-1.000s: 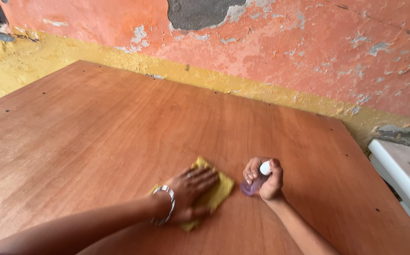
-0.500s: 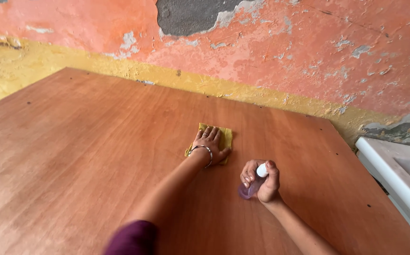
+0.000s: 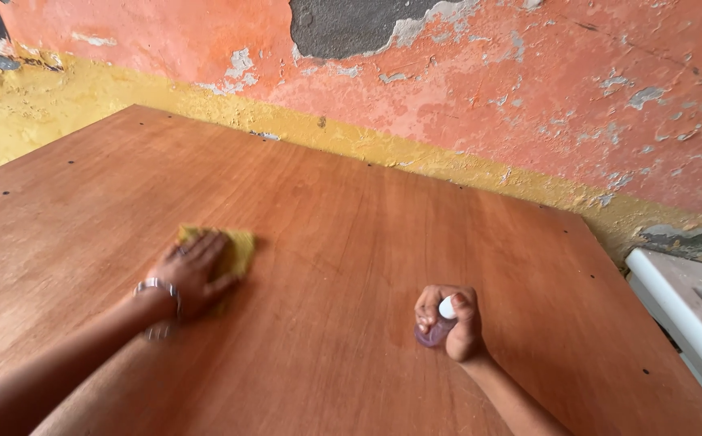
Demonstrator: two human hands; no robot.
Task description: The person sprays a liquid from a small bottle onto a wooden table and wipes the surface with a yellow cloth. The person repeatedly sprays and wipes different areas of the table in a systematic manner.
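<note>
Brown plywood makes the big tabletop (image 3: 351, 242), which is smooth and a little shiny, with small dark screw marks along its edges. The person leans over it with both arms stretched out. The left hand (image 3: 193, 274) lies flat on a yellow cloth (image 3: 236, 249), fingers spread and pressing it down on the wood, left of the middle of the board; only the far part of the cloth shows past the fingertips. A silver bracelet (image 3: 157, 287) sits on that wrist. The right hand (image 3: 452, 323) is well apart from the left one, more toward the near right part of the table. It is curled closed around a small spray bottle (image 3: 436, 329) with a purple body and a white cap; the bottle stands on the surface. Behind the table there is a wall (image 3: 488, 89) with orange paint that peels, a yellow band below it, and one grey bare patch at the top. A white edge of some object (image 3: 682, 307) is at the right, beside the table.
</note>
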